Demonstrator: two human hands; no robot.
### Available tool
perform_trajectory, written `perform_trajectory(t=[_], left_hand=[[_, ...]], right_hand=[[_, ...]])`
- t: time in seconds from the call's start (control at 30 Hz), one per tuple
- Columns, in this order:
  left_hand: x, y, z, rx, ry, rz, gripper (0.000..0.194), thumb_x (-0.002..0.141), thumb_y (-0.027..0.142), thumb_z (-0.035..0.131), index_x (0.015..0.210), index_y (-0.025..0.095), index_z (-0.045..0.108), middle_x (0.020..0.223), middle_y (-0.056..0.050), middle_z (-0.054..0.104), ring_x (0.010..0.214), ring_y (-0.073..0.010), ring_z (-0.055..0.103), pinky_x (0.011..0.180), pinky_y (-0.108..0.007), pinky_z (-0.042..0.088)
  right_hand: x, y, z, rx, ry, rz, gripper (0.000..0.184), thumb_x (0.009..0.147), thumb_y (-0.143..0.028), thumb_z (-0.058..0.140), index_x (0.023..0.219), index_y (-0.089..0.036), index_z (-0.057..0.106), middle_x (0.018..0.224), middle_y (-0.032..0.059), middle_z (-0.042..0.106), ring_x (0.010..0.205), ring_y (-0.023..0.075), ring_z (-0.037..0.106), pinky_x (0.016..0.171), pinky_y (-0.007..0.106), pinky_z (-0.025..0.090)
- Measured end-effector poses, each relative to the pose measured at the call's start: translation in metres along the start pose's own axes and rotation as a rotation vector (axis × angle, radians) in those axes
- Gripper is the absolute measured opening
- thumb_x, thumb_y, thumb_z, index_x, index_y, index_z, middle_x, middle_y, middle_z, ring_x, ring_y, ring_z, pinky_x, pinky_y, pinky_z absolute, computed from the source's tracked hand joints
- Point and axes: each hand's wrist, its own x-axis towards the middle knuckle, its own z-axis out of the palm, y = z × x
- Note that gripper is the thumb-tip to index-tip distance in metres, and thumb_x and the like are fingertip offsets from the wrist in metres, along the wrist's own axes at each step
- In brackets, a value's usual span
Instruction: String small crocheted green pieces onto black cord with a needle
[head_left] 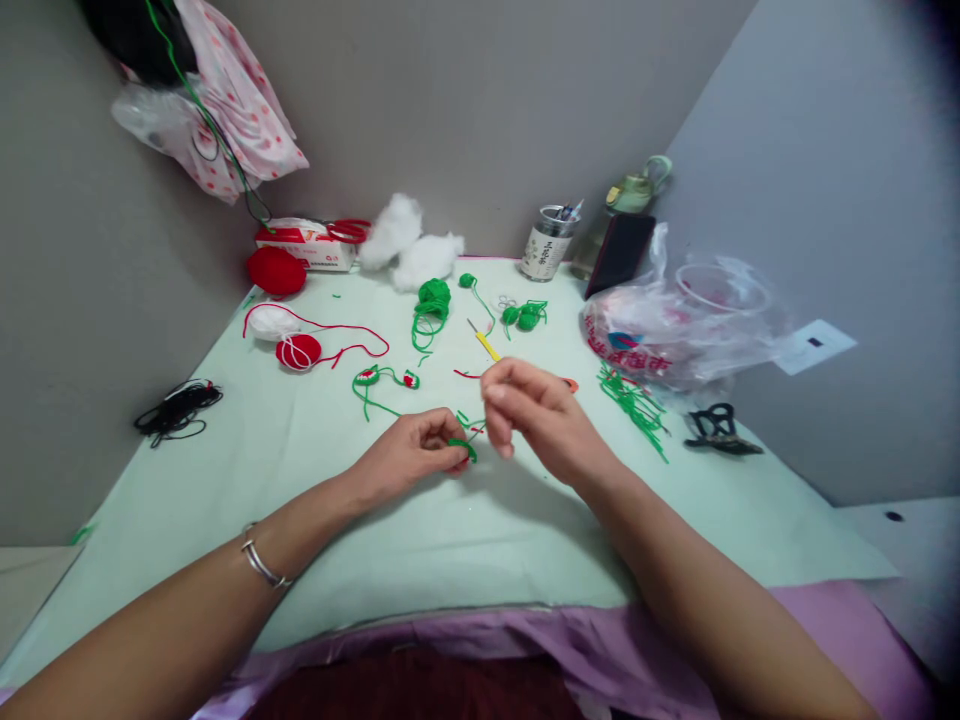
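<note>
Yarn piece, small and green, is pinched between the thumb and fingers of the left hand, low over the middle of the pale surface. The right hand is raised just beside it, the two hands being held apart, with its fingers bent toward the thumb; whether a strand is gripped there cannot be told. A silver bracelet is worn on the left arm. Just beyond the right hand a yellow-handled tool is seen, and an orange item is partly hidden by the same hand. Left of these, two small crocheted pieces in green, red and white are laid near each other. Farther back, a green yarn ball is set before white stuffing, and a red yarn ball is placed beside a red and white box. At the right, cut green strands are heaped between the plastic bag and a black clip. A dark phone is stood upright behind the bag, in front of a bottle with a green lid.
</note>
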Motion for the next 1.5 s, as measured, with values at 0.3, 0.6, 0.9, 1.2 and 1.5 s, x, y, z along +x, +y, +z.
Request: perform_trajectory(t=[0.3,0.6,0.9,1.2,1.5], left_hand=[[-0.001,0.001,-0.005,-0.031,0.114,0.086,0.022,0.077,0.026,0.078,0.093,0.017,0.065,0.076,0.002,0.068,0.068,-0.013,0.066,0.071,-0.028,0.054],[-0.002,0.003,-0.007,-0.005,0.125,0.12,0.018,0.077,0.025,0.077,0.092,0.018,0.069,0.08,0.001,0.071,0.078,-0.0139,0.068,0.079,-0.028,0.053],[-0.003,0.004,-0.005,0.012,0.138,0.129,0.014,0.077,0.022,0.076,0.089,0.017,0.069,0.083,0.001,0.069,0.077,-0.0134,0.067,0.078,-0.029,0.054],[-0.004,0.006,-0.005,0.036,0.115,0.09,0.014,0.077,0.023,0.076,0.088,0.017,0.069,0.082,0.0,0.071,0.074,-0.0137,0.068,0.077,-0.029,0.055],[-0.003,0.006,-0.007,-0.071,0.079,0.093,0.017,0.08,0.027,0.076,0.091,0.017,0.068,0.083,0.0,0.072,0.078,-0.0127,0.067,0.079,-0.028,0.055]], right_hand=[[0.003,-0.007,-0.019,-0.222,0.091,-0.041,0.009,0.093,-0.028,0.063,0.093,-0.018,0.064,0.071,-0.002,0.06,0.058,0.0088,0.049,0.054,0.023,0.039],[0.001,-0.002,-0.028,-0.869,0.012,-0.242,0.016,0.09,-0.009,0.064,0.092,-0.02,0.076,0.089,0.0028,0.061,0.079,0.012,0.058,0.069,0.025,0.043],[0.0,0.0,-0.03,-1.037,-0.049,-0.297,0.017,0.092,-0.009,0.062,0.094,-0.02,0.075,0.088,0.002,0.059,0.079,0.0125,0.058,0.07,0.025,0.042],[0.0,0.0,-0.026,-0.997,-0.121,-0.299,0.015,0.093,-0.012,0.063,0.094,-0.02,0.076,0.088,0.0027,0.059,0.082,0.0132,0.058,0.072,0.025,0.042],[0.001,0.002,-0.027,-0.969,-0.094,-0.278,0.016,0.094,-0.013,0.061,0.096,-0.021,0.075,0.089,0.0025,0.059,0.083,0.013,0.058,0.073,0.025,0.042]])
